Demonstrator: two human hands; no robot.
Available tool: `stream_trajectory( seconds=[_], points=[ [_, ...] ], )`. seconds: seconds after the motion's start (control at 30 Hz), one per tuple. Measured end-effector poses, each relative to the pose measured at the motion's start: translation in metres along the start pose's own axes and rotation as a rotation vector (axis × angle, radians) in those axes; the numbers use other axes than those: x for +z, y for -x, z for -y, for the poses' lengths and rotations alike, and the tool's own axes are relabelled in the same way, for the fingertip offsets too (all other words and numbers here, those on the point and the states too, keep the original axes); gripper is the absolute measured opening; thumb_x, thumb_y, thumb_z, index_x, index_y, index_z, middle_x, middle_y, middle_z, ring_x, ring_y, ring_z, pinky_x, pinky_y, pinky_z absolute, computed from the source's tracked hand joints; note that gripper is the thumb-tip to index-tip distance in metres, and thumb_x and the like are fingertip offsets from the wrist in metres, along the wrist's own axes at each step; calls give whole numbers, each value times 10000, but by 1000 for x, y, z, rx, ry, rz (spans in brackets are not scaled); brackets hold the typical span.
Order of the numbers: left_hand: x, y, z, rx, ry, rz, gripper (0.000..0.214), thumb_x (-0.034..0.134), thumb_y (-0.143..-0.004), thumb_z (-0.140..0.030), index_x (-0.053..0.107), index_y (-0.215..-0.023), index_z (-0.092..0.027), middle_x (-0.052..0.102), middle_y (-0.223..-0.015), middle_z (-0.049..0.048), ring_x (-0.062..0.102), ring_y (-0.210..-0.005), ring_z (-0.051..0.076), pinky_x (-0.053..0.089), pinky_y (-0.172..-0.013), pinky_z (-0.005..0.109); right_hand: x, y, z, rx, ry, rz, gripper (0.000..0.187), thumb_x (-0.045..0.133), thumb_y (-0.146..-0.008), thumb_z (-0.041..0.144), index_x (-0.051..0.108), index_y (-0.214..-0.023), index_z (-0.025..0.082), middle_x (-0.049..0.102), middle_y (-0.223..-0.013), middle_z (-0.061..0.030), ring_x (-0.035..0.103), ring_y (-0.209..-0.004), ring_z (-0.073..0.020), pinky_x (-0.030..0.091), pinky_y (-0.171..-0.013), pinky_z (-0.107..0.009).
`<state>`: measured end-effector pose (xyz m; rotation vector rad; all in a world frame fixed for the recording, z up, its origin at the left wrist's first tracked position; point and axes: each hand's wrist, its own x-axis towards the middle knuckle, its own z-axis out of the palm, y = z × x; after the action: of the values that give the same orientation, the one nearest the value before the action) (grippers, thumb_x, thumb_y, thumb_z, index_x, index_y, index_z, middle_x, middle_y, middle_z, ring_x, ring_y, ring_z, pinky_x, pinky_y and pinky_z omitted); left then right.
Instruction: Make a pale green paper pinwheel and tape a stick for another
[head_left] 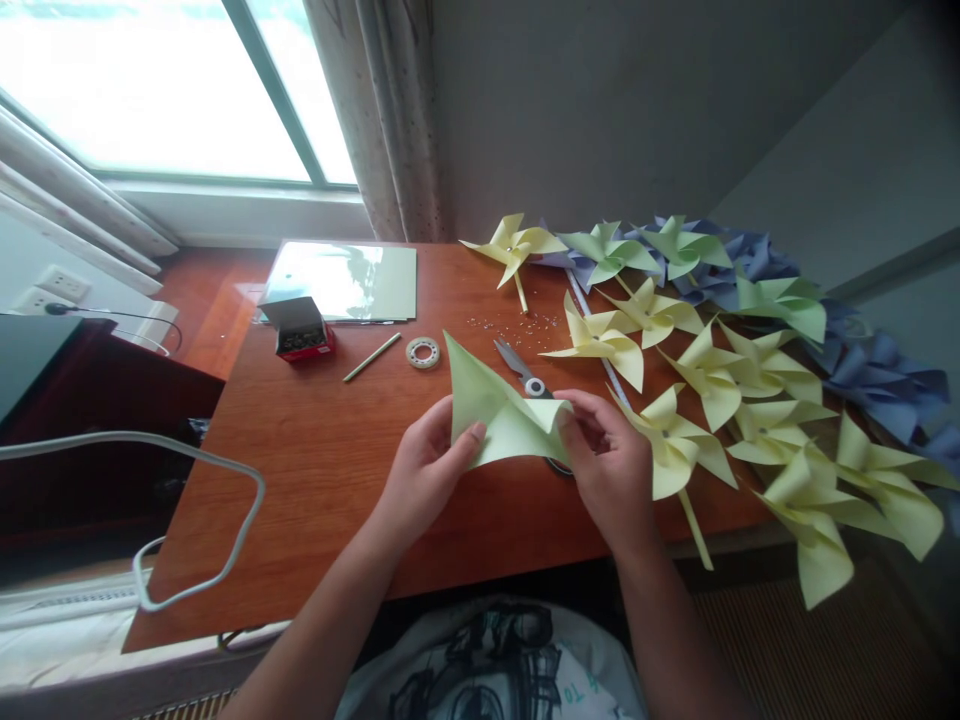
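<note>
We see pale green paper (484,405), pinwheels (671,440) in yellow, green and violet-blue, a reddish-brown table (300,460) (it has wood grain), and one red box (307,348).

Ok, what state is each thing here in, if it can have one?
Held paper: curled over on the right
Left hand: pinching one side
Right hand: pinching the curled side
Box: open, not empty
Scissors: partly hidden, open or shut unclear
Tape: lying flat
Stick: lying loose
Pinwheels: folded into shape
Curtains: drawn aside
Plug: plugged in
</note>
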<state>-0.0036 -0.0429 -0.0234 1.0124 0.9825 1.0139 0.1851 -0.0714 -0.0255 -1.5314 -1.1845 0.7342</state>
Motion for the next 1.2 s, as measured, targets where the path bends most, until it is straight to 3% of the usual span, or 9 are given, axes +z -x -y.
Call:
stream_trajectory(
  seconds=[0.13, 0.33, 0.43, 0.67, 0.87, 1.03, 1.2],
  points=[
    [-7, 0, 4, -124, 117, 53, 218, 767, -840, -347, 761, -977, -178, 756, -841, 43, 646, -767, 182, 473, -666, 238, -4, -8, -4, 132, -274, -24, 230, 731, -858, 360, 737, -1044, 226, 810, -939, -61, 767, -872, -252, 620, -785, -374],
    [-12, 0, 2, -227, 197, 212, 259, 808, -796, -246, 781, -1046, -183, 791, -907, 44, 690, -806, 177, 519, -755, 243, -10, -15, -1, 294, -493, 33, 207, 774, -817, 335, 745, -990, 224, 798, -858, -34, 740, -785, -231, 593, -743, -357],
    [-11, 0, 0, -242, 192, 254, 298, 819, -777, -226, 787, -1069, -180, 799, -948, 46, 704, -832, 184, 531, -813, 256, -12, -15, 1, 276, -441, 20, 193, 785, -815, 337, 753, -975, 233, 780, -834, -14, 711, -798, -206, 553, -746, -315],
    [-10, 2, -2, -322, 201, 124, 332, 814, -789, -255, 778, -1108, -170, 810, -963, 68, 737, -836, 215, 556, -780, 272, -18, -16, 5, 223, -206, 120, 177, 699, -901, 396, 724, -871, 223, 618, -700, 27, 534, -666, -146, 405, -606, -257],
    [-12, 2, -5, -366, 314, 31, 358, 847, -729, -256, 789, -1060, -132, 810, -937, 105, 758, -838, 265, 562, -690, 273, -16, -19, 2, 248, -273, 206, 226, 691, -911, 405, 678, -801, 208, 524, -675, 36, 453, -639, -132, 348, -575, -255],
    [-12, 2, -5, -375, 329, 80, 376, 843, -742, -255, 786, -1092, -131, 804, -1026, 129, 755, -940, 286, 570, -751, 278, -15, -20, 3, 310, -334, 233, 231, 695, -906, 408, 676, -799, 204, 540, -680, 31, 486, -653, -142, 373, -605, -260],
    [-14, 1, -5, -338, 262, 152, 373, 816, -794, -277, 774, -1139, -142, 800, -1071, 123, 751, -951, 267, 572, -818, 291, -13, -26, -1, 226, -273, 176, 221, 691, -912, 397, 686, -799, 208, 534, -678, 35, 480, -658, -135, 363, -603, -254]
  ],
)
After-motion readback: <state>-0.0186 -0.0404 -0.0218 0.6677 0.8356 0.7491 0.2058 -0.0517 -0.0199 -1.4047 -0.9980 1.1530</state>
